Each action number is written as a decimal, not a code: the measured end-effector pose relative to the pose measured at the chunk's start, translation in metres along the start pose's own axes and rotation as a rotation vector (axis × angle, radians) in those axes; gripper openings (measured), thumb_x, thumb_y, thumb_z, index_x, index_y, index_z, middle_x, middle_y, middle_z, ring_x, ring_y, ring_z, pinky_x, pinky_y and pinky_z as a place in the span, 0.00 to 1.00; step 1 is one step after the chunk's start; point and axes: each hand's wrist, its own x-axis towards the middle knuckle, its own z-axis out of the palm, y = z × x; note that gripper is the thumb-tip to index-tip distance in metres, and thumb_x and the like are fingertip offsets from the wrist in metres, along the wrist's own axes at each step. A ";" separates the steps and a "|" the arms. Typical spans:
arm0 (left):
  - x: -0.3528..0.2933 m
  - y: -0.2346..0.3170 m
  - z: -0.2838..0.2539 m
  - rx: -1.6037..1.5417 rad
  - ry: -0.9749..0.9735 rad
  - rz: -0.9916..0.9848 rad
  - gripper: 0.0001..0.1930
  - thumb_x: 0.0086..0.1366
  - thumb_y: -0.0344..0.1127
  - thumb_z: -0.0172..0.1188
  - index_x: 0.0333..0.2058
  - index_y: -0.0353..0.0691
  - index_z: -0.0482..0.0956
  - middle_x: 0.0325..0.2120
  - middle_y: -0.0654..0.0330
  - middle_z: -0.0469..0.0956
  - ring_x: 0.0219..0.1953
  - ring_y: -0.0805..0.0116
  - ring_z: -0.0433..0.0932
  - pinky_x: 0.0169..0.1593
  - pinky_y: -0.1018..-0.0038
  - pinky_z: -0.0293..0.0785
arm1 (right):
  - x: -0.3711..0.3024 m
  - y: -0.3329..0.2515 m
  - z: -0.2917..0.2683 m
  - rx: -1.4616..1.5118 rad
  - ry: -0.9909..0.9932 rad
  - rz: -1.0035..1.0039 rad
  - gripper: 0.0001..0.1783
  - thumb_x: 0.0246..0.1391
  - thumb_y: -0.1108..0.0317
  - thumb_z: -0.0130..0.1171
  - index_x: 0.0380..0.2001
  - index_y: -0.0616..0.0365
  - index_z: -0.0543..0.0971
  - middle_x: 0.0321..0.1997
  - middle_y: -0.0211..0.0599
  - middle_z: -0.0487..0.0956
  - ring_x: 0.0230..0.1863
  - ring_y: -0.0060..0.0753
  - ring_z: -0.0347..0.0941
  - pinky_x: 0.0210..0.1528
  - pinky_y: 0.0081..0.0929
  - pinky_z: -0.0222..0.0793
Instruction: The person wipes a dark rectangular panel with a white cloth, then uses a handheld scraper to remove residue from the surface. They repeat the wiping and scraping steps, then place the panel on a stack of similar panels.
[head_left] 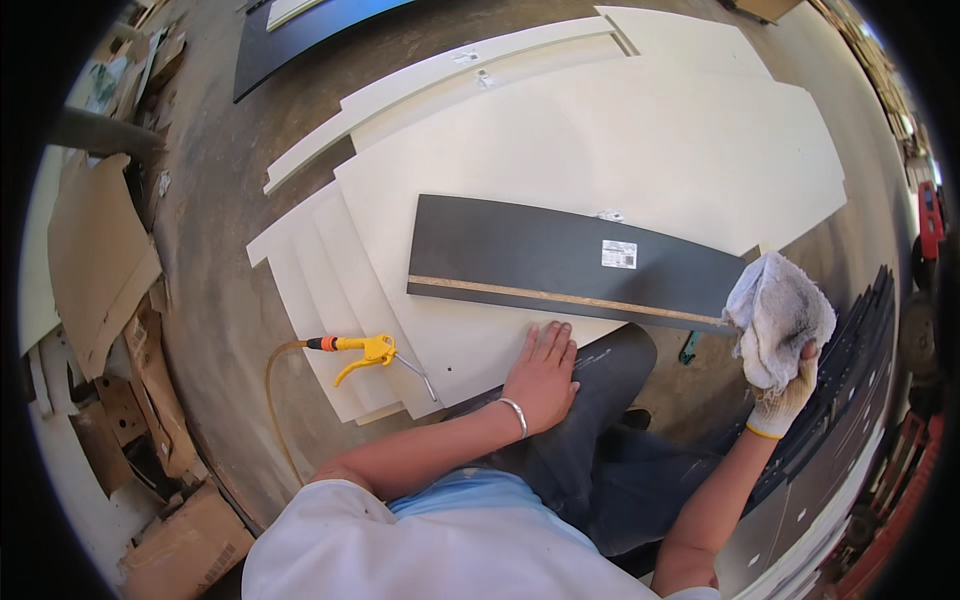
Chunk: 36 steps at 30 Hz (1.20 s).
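Note:
My bare left hand (545, 375), a bracelet at its wrist, lies flat with fingers stretched out by the near edge of the white panels, beside my knee. My right hand (788, 398), in a pale knit glove, is closed on a bunched grey-white rag (778, 315). The rag overlaps the right end of a dark grey board (520, 240), which lies on a large white panel (590, 130). A strip of bare brown chipboard runs along the board's near side, and a white label (619, 254) is stuck on its face.
A yellow air blow gun (372, 350) with a hose rests on the stacked white panels at left. Dark panels (835, 360) stand at my right. Cardboard (95, 260) and scrap pile up along the left. Another dark panel (310, 45) is at the far left.

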 end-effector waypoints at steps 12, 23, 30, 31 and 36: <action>0.026 -0.015 0.012 0.167 0.170 0.050 0.42 0.70 0.45 0.62 0.75 0.29 0.58 0.80 0.47 0.49 0.83 0.52 0.43 0.82 0.53 0.38 | -0.042 -0.078 -0.047 -0.141 0.088 -0.206 0.29 0.68 0.59 0.61 0.66 0.63 0.74 0.66 0.50 0.79 0.63 0.53 0.79 0.66 0.53 0.78; 0.099 0.012 0.010 0.131 0.260 0.159 0.40 0.67 0.39 0.66 0.72 0.29 0.62 0.80 0.47 0.50 0.82 0.49 0.44 0.82 0.49 0.42 | 0.019 -0.014 -0.047 -0.110 0.192 -0.158 0.21 0.68 0.72 0.57 0.62 0.65 0.76 0.59 0.45 0.81 0.61 0.46 0.79 0.66 0.49 0.77; 0.088 0.028 0.019 0.189 0.225 0.098 0.38 0.64 0.37 0.68 0.70 0.29 0.66 0.78 0.43 0.53 0.81 0.44 0.47 0.80 0.44 0.42 | 0.158 0.083 -0.013 0.090 0.224 0.070 0.06 0.68 0.69 0.60 0.45 0.55 0.77 0.39 0.31 0.80 0.33 0.34 0.80 0.31 0.34 0.79; 0.086 0.029 0.019 0.178 0.217 0.091 0.38 0.63 0.36 0.68 0.69 0.29 0.66 0.77 0.42 0.53 0.81 0.44 0.48 0.80 0.44 0.42 | 0.164 0.087 -0.013 0.165 0.070 0.048 0.10 0.69 0.67 0.60 0.49 0.58 0.76 0.43 0.36 0.79 0.38 0.37 0.80 0.39 0.38 0.80; 0.082 0.044 0.014 0.096 0.130 0.071 0.37 0.61 0.34 0.68 0.69 0.31 0.68 0.76 0.41 0.56 0.80 0.41 0.50 0.80 0.44 0.45 | 0.153 0.051 -0.090 -0.272 0.057 -0.060 0.28 0.69 0.64 0.61 0.66 0.69 0.68 0.60 0.52 0.76 0.53 0.48 0.77 0.57 0.46 0.77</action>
